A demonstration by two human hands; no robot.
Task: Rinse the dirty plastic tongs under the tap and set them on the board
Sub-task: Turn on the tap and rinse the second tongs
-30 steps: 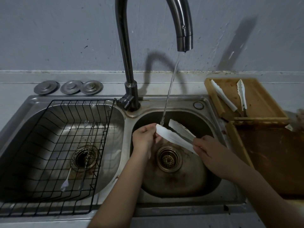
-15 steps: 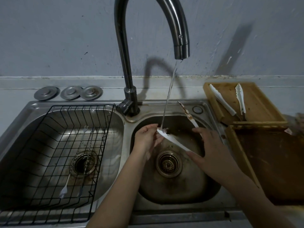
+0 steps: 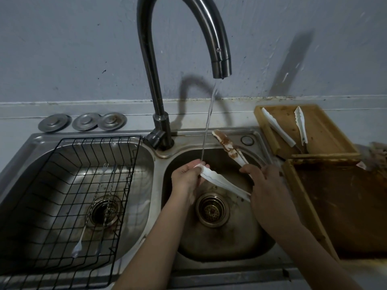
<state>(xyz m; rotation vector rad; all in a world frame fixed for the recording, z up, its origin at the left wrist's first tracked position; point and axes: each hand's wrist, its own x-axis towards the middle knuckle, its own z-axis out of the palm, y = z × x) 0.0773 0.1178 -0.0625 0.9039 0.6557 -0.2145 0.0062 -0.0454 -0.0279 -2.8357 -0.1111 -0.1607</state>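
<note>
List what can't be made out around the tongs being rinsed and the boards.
- Head view: hinge end of the tongs is hidden inside the right hand.
- The lower arm's tip is covered by the left hand fingers.
- The near board is dark and cut off by the right edge.

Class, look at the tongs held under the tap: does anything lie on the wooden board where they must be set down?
Yes. A clean pair of tongs already lies spread across the board, leaving bare wood between and beside its arms.
</note>
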